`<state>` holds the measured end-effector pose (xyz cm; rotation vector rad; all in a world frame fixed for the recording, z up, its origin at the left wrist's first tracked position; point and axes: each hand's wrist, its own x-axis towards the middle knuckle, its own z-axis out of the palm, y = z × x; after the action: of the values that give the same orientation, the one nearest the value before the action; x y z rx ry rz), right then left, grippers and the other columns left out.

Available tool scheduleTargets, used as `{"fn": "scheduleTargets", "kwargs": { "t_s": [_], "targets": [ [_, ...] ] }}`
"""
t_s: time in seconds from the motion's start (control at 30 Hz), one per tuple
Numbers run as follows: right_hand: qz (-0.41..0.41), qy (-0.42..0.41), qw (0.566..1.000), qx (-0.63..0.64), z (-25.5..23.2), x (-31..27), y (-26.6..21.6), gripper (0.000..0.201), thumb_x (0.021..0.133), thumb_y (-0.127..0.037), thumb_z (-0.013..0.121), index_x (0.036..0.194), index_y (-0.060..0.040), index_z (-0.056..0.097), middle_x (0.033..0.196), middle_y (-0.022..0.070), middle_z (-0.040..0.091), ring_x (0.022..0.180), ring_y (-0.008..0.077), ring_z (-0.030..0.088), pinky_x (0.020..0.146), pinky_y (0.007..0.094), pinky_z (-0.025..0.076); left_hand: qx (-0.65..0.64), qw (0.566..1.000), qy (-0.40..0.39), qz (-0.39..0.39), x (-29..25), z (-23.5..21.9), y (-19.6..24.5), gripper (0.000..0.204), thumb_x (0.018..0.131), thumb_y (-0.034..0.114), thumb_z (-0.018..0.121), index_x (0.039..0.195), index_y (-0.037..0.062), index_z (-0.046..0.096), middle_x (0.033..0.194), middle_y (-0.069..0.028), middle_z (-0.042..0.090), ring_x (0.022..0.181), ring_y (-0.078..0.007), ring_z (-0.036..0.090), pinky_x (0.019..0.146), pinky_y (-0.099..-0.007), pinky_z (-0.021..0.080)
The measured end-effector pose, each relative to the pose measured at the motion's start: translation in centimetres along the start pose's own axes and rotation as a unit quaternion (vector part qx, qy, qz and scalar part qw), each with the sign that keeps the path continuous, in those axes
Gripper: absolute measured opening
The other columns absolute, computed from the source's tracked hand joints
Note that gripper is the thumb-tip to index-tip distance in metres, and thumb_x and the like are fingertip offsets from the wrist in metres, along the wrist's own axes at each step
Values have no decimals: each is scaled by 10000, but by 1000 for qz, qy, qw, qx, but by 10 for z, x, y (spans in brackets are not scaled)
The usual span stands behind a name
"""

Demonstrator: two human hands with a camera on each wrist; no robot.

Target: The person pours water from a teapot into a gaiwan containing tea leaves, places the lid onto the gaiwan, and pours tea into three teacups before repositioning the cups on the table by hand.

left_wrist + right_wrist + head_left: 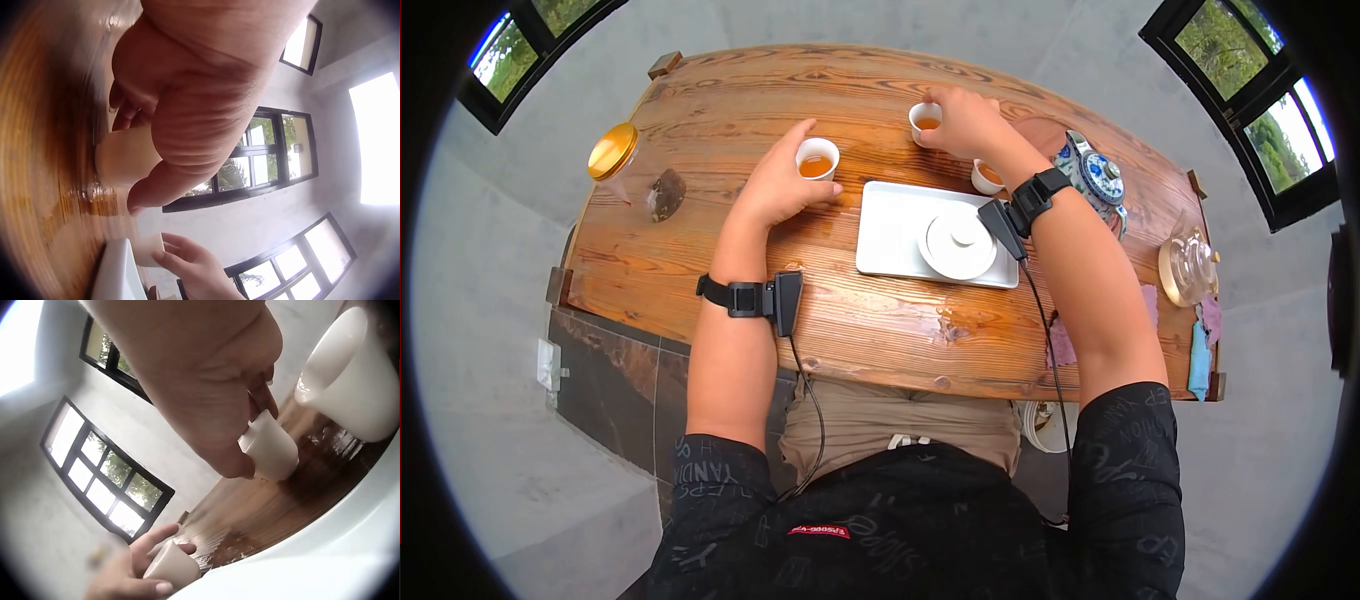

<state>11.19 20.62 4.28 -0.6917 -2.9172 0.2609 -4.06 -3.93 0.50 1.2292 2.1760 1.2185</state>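
Note:
My left hand [775, 185] reaches around a small white teacup [816, 158] of amber tea, fingers along its far left side. The left thumb [147, 194] stretches out, apart from the cup wall in the left wrist view. Farther right, my right hand [965, 120] grips another white teacup [925, 122] of tea between thumb and fingers near the rim. Beneath the right wrist stands a third white cup [988, 178] with tea, partly covered by the forearm; it looms large in the right wrist view. A white tray [888, 230] carries a white lidded bowl [956, 246].
A blue-and-white teapot [1090, 175] and a glass teapot [1188, 265] stand at the right. Purple cloth [1060, 345] and a light blue cloth [1200, 362] lie near the right edge. A gold-lidded jar [612, 155] and a dark lump [665, 195] sit at the left. Wet patches mark the wooden table [870, 340].

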Motion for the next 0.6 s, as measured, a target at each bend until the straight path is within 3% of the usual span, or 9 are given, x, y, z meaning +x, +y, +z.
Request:
{"fn": "scheduleTargets", "kwargs": {
  "t_s": [0.27, 0.33, 0.43, 0.6],
  "targets": [
    [15, -22, 1000, 6, -15, -21, 2, 717, 813, -483, 789, 1389, -93, 611, 1206, 178, 731, 1152, 348, 680, 1028, 505, 457, -16, 1000, -3, -1, 1, 0, -4, 1021, 664, 166, 898, 1544, 2, 407, 1421, -246, 592, 1319, -339, 580, 1100, -388, 453],
    [-10, 10, 1000, 2, -23, -36, 14, 787, 814, -513, 791, 1436, -86, 569, 1240, 194, 717, 1174, 362, 671, 1042, 497, 472, 1, 1000, 11, 17, 1, 0, -6, 1005, 669, 171, 889, 1536, -3, 412, 1342, -205, 642, 1256, -297, 611, 1078, -368, 461],
    [-14, -45, 998, -28, -47, -70, 15, 772, 824, -486, 786, 1432, -64, 569, 1248, 212, 708, 1156, 386, 673, 1000, 492, 504, 7, 1000, 13, 15, 1, 1, -6, 1003, 674, 175, 887, 1539, 1, 410, 1338, -204, 644, 1254, -294, 611, 1074, -369, 465],
    [-12, -113, 991, -70, -39, -84, 27, 681, 829, -370, 782, 1395, -41, 594, 1173, 248, 714, 1105, 416, 678, 982, 495, 521, -6, 1000, -2, 8, 2, 2, -4, 1017, 668, 197, 891, 1541, -1, 408, 1411, -244, 597, 1303, -336, 588, 1092, -393, 457]
  ]
}}
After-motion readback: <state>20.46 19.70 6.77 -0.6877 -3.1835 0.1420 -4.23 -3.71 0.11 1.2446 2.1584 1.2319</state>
